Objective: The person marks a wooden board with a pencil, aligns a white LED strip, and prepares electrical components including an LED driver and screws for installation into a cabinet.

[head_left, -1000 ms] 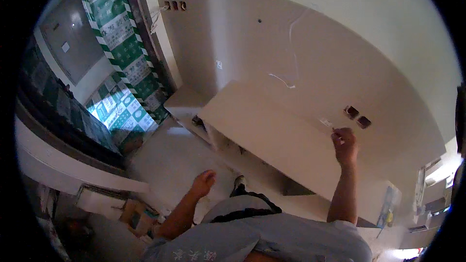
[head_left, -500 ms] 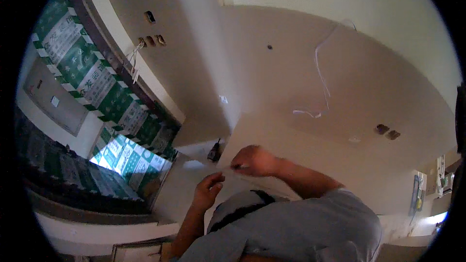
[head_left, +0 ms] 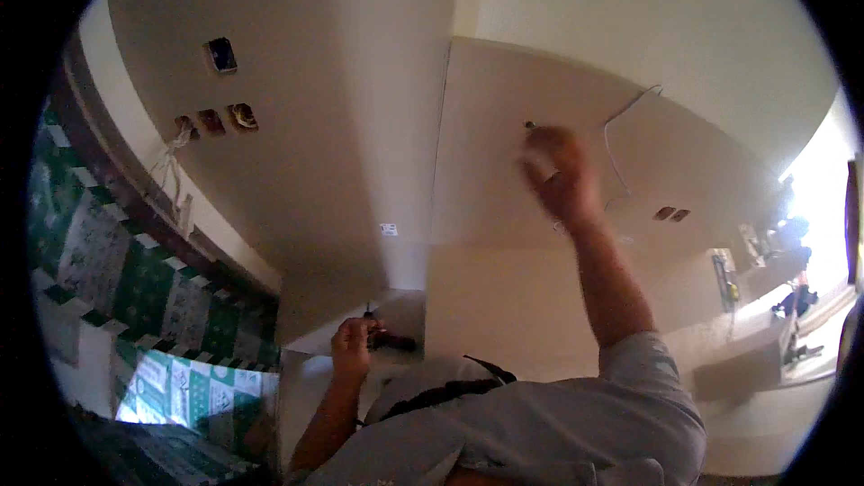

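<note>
My right hand (head_left: 569,182) is raised in front of the brown wall panel (head_left: 486,189). It is just below a small round hole (head_left: 529,124) in that panel; motion blurs its fingers, and whether they hold anything does not show. My left hand (head_left: 351,344) is low, in front of my body, with its fingers curled together. What it pinches, if anything, is too small to make out. Directly behind and beside it lies a dark tool like a power drill (head_left: 396,342), partly covered by the fingers; I cannot tell whether they touch it.
A thin white cable (head_left: 614,148) hangs down the panel, with two cut-out sockets (head_left: 672,214) to its right. At left are several socket openings (head_left: 211,120) with loose wires (head_left: 175,175). Green-and-white sheeting (head_left: 189,387) lies lower left. Tools crowd a bright ledge (head_left: 796,306) at right.
My right hand has left the spot beside my left hand and risen up and right toward the hole. The left hand has shifted slightly left. The view has tilted up and turned.
</note>
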`<state>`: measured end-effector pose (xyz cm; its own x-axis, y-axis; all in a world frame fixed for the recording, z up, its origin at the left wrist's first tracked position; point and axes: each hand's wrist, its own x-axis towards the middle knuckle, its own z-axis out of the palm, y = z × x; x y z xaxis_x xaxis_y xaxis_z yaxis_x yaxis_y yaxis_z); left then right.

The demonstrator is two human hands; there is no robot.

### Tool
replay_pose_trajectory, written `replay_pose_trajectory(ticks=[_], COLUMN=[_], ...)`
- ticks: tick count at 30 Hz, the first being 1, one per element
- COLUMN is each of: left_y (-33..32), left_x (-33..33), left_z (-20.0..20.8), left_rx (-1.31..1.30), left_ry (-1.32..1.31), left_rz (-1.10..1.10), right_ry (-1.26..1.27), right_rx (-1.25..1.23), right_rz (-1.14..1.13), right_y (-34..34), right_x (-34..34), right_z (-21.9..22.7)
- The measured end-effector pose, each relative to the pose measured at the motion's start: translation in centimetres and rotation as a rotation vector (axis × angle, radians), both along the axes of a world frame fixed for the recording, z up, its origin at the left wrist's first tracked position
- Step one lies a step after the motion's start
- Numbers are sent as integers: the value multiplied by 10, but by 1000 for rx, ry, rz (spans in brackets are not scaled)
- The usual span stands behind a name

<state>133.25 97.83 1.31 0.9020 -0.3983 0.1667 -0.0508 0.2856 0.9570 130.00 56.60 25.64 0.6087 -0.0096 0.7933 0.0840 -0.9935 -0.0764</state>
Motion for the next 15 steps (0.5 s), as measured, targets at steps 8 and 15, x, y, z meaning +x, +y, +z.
replay_pose_trajectory(ticks=[8,15], left_y=[51,14], left_x=[33,33], left_z=[-82,-119], left_rx=[181,5], left_ry=[275,296], left_rz=[-89,-208], right_ry=[-26,-33], right_rx=[-308,-293], right_rz=[-520,-611], right_y=[-26,-34], right_x=[1,7], right_z=[95,80])
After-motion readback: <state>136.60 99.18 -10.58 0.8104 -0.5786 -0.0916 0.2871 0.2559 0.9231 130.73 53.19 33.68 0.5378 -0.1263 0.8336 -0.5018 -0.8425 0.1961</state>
